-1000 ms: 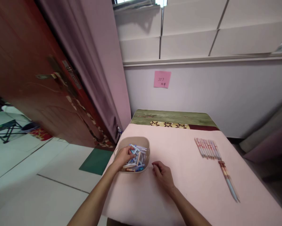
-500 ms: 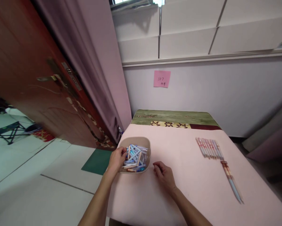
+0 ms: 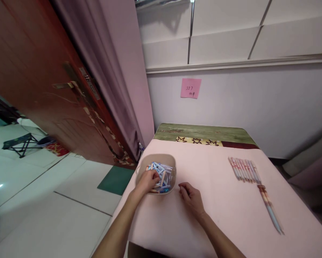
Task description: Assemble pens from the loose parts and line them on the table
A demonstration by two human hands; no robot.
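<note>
A beige bowl stands near the left edge of a pink-covered table. It holds several small blue, white and orange pen caps. My left hand reaches into the bowl with its fingers curled among the caps; what they hold is hidden. Just right of the bowl, my right hand rests on the cloth, fingers loosely curled with nothing seen in them.
A row of several pens lies at the table's right, and two more pens lie end to end nearer me. A pink note is stuck on the wall. A curtain and a wooden door stand to the left.
My left hand moved from the bowl's left rim back among the caps. The view shifted slightly. My right hand stayed put.
</note>
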